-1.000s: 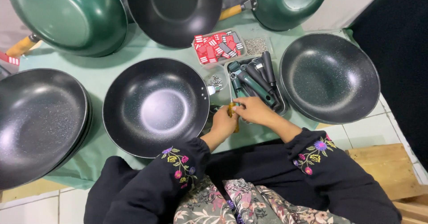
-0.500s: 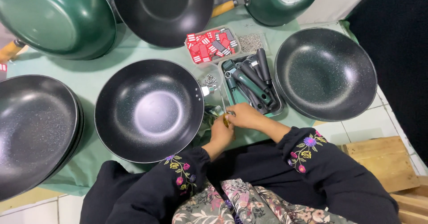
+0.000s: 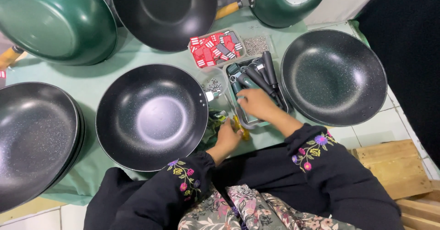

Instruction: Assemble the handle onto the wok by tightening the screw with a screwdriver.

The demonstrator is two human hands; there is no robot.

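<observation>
Right hand [image 3: 255,102] now over dark handles [image 3: 266,76].

A central pan [image 3: 151,115] is set on the cloth [image 3: 98,76], a stack of pans [image 3: 34,140] lying to its left. To its right a tray [image 3: 256,88] (holding handles [image 3: 266,74]) is placed, with another pan [image 3: 334,76] beyond it.

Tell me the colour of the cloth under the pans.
Pale green: the cloth covers the work surface beneath the black pan, seen best in the head view.
</observation>
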